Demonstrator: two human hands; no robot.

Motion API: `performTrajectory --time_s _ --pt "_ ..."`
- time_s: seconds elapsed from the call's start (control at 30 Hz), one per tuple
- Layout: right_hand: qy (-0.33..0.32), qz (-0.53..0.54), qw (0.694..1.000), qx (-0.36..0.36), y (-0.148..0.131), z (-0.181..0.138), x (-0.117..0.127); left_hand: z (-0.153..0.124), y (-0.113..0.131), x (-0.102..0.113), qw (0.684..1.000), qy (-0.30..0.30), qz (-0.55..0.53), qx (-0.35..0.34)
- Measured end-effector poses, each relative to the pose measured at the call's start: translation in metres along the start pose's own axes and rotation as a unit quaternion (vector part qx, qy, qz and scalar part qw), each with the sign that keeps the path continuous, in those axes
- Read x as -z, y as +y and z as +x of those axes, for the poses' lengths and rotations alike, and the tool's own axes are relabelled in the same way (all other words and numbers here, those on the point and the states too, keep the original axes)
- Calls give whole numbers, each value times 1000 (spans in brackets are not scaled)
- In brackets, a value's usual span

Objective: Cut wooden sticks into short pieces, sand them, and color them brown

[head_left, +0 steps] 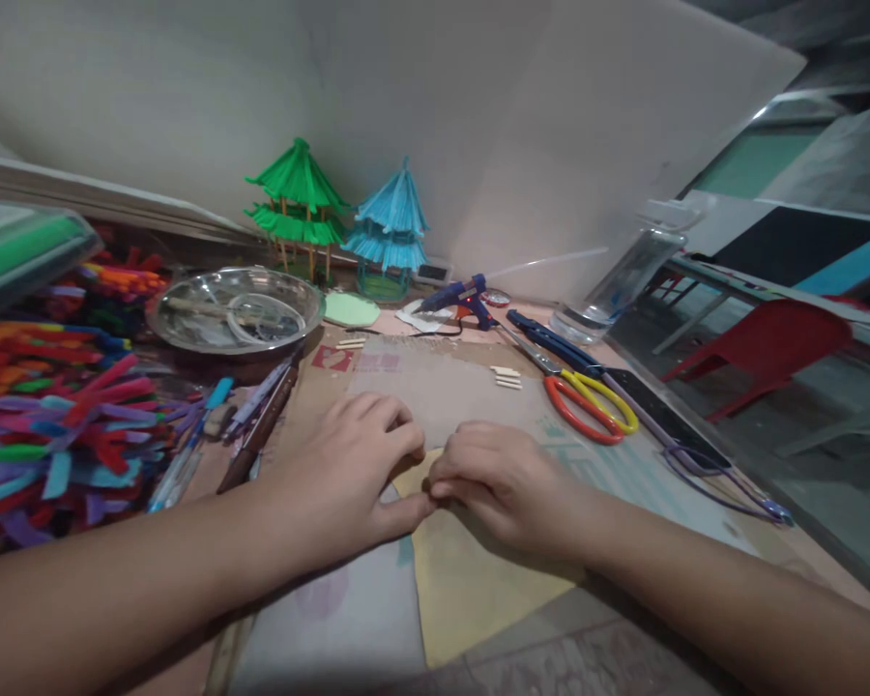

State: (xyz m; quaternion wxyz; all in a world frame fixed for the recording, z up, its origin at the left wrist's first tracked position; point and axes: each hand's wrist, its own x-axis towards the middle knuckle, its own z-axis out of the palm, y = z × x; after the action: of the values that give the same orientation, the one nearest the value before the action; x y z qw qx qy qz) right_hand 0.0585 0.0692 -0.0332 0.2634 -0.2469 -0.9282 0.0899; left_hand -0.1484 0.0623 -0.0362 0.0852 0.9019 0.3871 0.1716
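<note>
A yellow sheet point(489, 590), which looks like paper, lies on a printed piece of cardboard point(333, 619) in front of me. My left hand point(366, 464) rests at the sheet's upper left edge, palm down, its thumb and index finger apart. The left thumb tip meets the fingertips of my right hand point(500, 478). The right fingers are bent and pinched together over the sheet; whatever they hold is hidden. Beyond the hands, several short pale sticks point(507, 377) lie on the cardboard, with a few more sticks point(351, 343) farther left.
Scissors point(587, 401), a dark phone point(663, 416) and a purple cord point(725, 493) lie right. Behind are a glue gun point(471, 298), a clear bottle point(616, 285), green point(297, 213) and blue point(391, 217) pagoda models. Left: a metal tray point(166, 324), colourful fuzzy strips point(65, 445).
</note>
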Motion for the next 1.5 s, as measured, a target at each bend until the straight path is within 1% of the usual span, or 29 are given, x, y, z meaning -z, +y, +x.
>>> performTrajectory --time_s 0.07,0.13,0.2,0.3,0.37,0.43,0.5,0.6,0.67,0.73,0.8,0.9,0.97,1.03,1.1,1.17,1.23,1.33,1.4,1.5 --pt "6 -14 1000 16 0 0 0 0 0 0 1000 0 0 3" --pt "19 -35 999 3 0 0 0 0 0 0 1000 1 0 14" --pt "16 -22 1000 -11 0 0 0 0 0 0 1000 5 1 13" --pt "7 11 1000 16 -1 0 -2 0 0 0 1000 5 1 0" --pt "16 -10 999 25 0 0 -2 0 0 1 1000 -1 1 2" --pt "22 -34 999 2 1 0 -1 0 1 1 1000 -2 1 10" --pt "14 -23 999 -21 1 0 0 0 1 1 1000 -1 0 11" --pt "9 17 1000 -9 2 1 0 0 2 1 1000 -1 1 6" --pt "14 2 1000 -2 4 2 1 0 1 1 1000 -2 -1 9" --pt "14 -29 999 -14 5 1 1 0 0 0 1000 -1 -5 14" --pt "10 -34 999 -20 4 0 1 0 0 0 1000 1 -5 10" --pt "14 -16 1000 5 2 -1 1 0 -1 0 1000 3 2 0" --pt "20 -34 999 13 2 0 1 0 -1 0 1000 1 1 7" --pt "21 -44 999 -6 2 1 1 0 0 0 1000 -3 -4 18" --pt "14 -22 999 -24 2 1 2 0 0 0 1000 -3 -3 17" --pt "10 7 1000 -11 1 1 1 0 0 0 1000 -1 -1 4" --pt "17 -4 1000 6 1 1 1 0 0 0 1000 1 -2 1" --pt "20 -39 999 -13 0 2 1 0 0 -1 1000 2 -6 14" --pt "11 -19 1000 -18 -2 2 1 0 0 -1 1000 5 -4 13" --pt "14 8 1000 16 -3 2 1 0 -1 -1 1000 9 0 2"
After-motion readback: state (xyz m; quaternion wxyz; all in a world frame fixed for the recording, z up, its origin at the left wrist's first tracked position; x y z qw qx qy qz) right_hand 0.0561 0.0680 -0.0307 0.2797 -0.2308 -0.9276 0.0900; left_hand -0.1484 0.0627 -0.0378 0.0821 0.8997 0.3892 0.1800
